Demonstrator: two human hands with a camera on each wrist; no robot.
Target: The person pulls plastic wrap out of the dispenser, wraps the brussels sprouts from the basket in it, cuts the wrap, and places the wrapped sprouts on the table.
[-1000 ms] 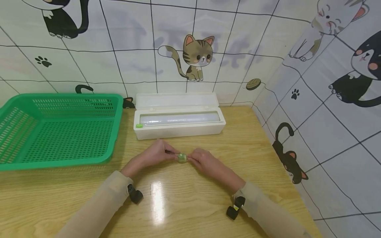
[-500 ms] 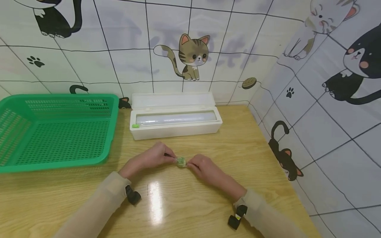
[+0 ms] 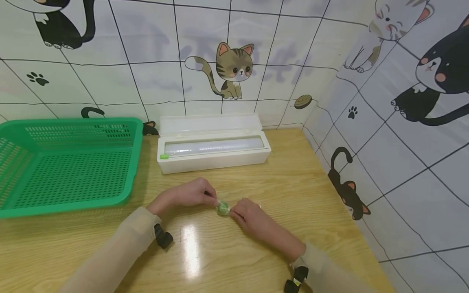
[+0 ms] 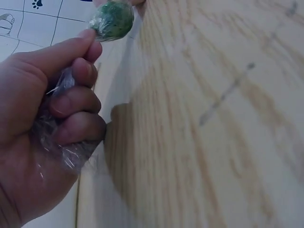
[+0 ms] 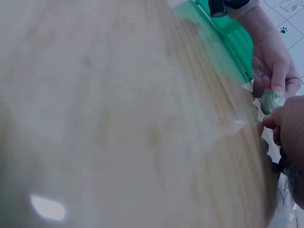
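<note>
A small round green thing (image 3: 223, 208), mottled and wrapped tightly in clear cling film (image 4: 71, 156), is stretched between the two hands over the table. The left hand (image 3: 194, 193) pinches the film at its left end between thumb and forefinger; in the left wrist view the other fingers curl round a crumpled length of film. On the other side, the right hand (image 3: 250, 215) pinches the film's right end, its fingertips right at the green thing. Loose film (image 5: 285, 199) trails under the right hand in the right wrist view.
Behind the hands stands a white cling film dispenser box (image 3: 214, 158) with its lid up, a roll inside and a green slider at left. A green plastic basket (image 3: 133, 171) sits at the left. Walls with cat pictures border the wooden table (image 3: 234, 260) at back and right.
Both hands have drawn slightly toward the body with the wrapped green thing between them. The head view has shifted a little to the right; the grips stay the same.
</note>
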